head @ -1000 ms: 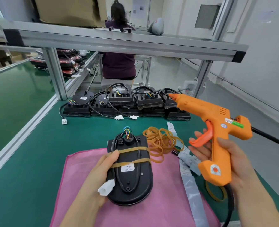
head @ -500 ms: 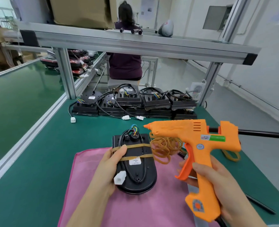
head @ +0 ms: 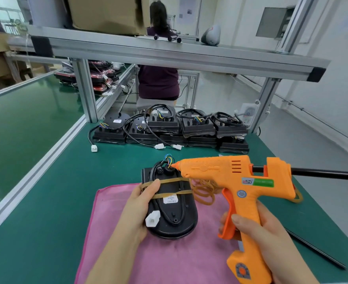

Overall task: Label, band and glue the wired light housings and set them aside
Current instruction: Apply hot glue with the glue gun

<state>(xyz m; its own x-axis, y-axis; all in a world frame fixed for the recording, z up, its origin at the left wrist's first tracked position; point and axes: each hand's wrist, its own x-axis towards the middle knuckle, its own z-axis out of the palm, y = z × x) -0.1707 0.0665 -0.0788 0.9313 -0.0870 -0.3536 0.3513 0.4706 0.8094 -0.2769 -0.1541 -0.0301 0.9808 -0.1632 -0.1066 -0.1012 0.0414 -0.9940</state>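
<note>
- Head view: holding banded black housing [head: 176,221] with left grip [head: 137,210], on pink cloth [head: 169,263] near tabletop's [head: 62,201] front edge.
- Clutching orange glue gun [head: 230,177] in right grip [head: 260,235], nozzle at housing's wires [head: 169,159].

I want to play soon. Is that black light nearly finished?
Nearly. Done: label and bands are on the housing. In hand: left hand holds it; right hand aims the glue gun at the wires. Left: gluing, then setting it by the stack behind.
</note>
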